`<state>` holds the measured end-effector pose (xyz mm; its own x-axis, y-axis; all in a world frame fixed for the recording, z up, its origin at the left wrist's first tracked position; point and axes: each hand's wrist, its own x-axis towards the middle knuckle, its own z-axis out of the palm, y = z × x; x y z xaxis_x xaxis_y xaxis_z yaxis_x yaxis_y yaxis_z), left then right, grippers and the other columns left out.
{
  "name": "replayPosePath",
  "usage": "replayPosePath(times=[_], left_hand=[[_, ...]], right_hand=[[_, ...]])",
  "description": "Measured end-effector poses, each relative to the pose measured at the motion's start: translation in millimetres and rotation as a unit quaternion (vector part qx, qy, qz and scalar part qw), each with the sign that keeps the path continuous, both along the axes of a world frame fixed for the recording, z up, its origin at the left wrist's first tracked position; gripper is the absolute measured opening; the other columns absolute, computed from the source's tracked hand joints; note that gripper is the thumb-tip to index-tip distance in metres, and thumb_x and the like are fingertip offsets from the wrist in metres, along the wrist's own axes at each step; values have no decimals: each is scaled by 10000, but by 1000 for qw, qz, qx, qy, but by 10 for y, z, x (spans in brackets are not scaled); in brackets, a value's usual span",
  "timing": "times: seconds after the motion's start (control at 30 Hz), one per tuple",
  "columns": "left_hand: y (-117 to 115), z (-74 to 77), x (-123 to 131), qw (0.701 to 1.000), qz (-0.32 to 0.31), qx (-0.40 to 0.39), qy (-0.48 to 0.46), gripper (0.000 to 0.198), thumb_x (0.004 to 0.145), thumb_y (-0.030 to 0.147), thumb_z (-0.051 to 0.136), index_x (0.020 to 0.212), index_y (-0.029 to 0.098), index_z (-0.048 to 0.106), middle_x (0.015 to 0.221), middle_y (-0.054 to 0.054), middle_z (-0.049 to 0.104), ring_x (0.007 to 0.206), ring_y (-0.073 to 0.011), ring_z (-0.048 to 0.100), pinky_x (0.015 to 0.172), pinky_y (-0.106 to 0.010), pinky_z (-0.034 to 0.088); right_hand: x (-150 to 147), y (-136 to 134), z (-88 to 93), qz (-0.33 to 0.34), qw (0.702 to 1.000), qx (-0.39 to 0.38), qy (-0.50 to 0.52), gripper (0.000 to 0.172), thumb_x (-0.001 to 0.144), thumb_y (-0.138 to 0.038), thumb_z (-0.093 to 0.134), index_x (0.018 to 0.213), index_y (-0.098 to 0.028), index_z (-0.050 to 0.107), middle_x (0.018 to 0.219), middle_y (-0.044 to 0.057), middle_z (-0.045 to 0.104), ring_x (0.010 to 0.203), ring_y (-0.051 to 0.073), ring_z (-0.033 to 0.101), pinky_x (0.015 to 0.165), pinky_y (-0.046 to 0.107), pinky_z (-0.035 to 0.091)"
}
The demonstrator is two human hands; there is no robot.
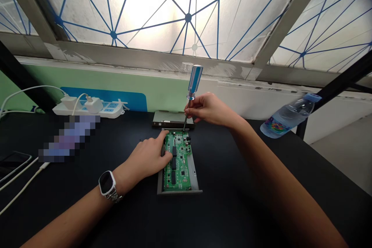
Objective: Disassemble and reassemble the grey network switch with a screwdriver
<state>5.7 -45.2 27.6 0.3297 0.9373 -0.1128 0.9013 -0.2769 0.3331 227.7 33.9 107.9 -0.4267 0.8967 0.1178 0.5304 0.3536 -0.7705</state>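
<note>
The right hand (207, 108) pinches an upright blue-striped screwdriver (194, 81), tip at the top edge of the green circuit board (178, 162); the open left hand (147, 159) presses that board's left side.

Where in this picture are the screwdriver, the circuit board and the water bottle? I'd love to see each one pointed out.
screwdriver (195, 79): head view, on its blue-and-white handle.
circuit board (180, 164): head view, on the green board's surface.
water bottle (286, 118): head view, on its clear body.
</note>
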Motion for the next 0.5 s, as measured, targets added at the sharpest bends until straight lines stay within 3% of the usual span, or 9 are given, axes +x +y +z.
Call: replayPosePath(times=[0.17,0.27,0.37,0.5], left_hand=[[8,-14,-3,1000,-1,-2,-5,708,891,392,451,1557,175,347,737,-31,703,690,-292,703,538,-325,398],[7,-15,1,1000,3,1,-4,723,891,393,452,1567,167,328,741,-32,702,703,-295,706,531,-324,376],[0,-5,5,1000,2,-3,-7,744,898,395,446,1587,161,289,730,-26,698,682,-292,698,521,-323,355],[-14,12,11,1000,4,-5,-5,746,898,384,450,1590,157,287,735,-33,700,680,-293,700,521,-321,348]], right_hand=[[-17,-40,36,21,999,-28,1,74,860,-158,690,867,-170,762,840,74,761,775,191,720,494,219,599],[-33,-35,2,12,1000,-12,-10,60,840,-227,732,842,-170,750,784,51,727,696,166,681,441,209,563],[-39,1,-62,-13,1000,7,-8,162,811,-314,791,779,-163,741,686,38,697,605,148,662,412,207,540],[-33,45,-108,-26,1000,-12,3,245,803,-367,826,740,-150,732,716,71,738,632,182,739,429,202,565]])
